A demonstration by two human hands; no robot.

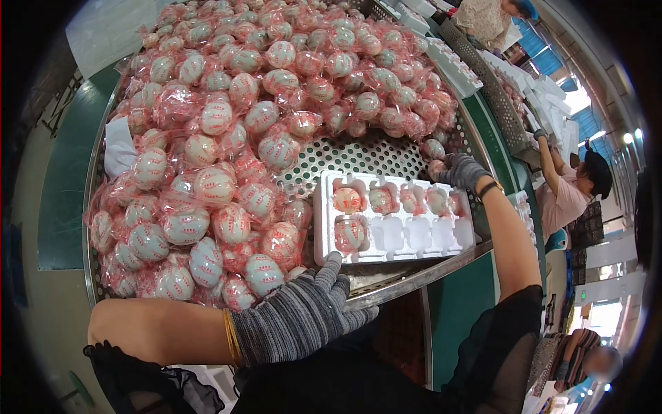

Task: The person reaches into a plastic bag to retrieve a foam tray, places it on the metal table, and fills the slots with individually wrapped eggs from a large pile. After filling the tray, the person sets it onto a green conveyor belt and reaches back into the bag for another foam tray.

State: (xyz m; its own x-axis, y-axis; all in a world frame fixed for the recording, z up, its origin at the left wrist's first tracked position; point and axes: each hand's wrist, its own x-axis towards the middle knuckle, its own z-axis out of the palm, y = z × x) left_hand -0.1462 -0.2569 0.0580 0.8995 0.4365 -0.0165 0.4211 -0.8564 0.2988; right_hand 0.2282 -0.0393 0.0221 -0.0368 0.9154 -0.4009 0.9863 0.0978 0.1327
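Observation:
A white foam tray (396,243) with two rows of hollows lies at the near right edge of a perforated metal bin. Its far row holds several wrapped eggs, and one more wrapped egg (349,234) sits at the near row's left end. My left hand (303,310), in a grey striped glove, has its fingers apart at the tray's near left corner. My right hand (465,172), gloved too, is just beyond the tray's far right corner, its fingers curled at a wrapped egg (436,169). Whether it grips that egg is hard to tell.
A large heap of eggs in clear and red wrap (227,138) fills much of the metal bin (331,162). White foam trays (452,65) stand beyond the right rim. A co-worker (572,186) is at another bin on the right; other people are farther off.

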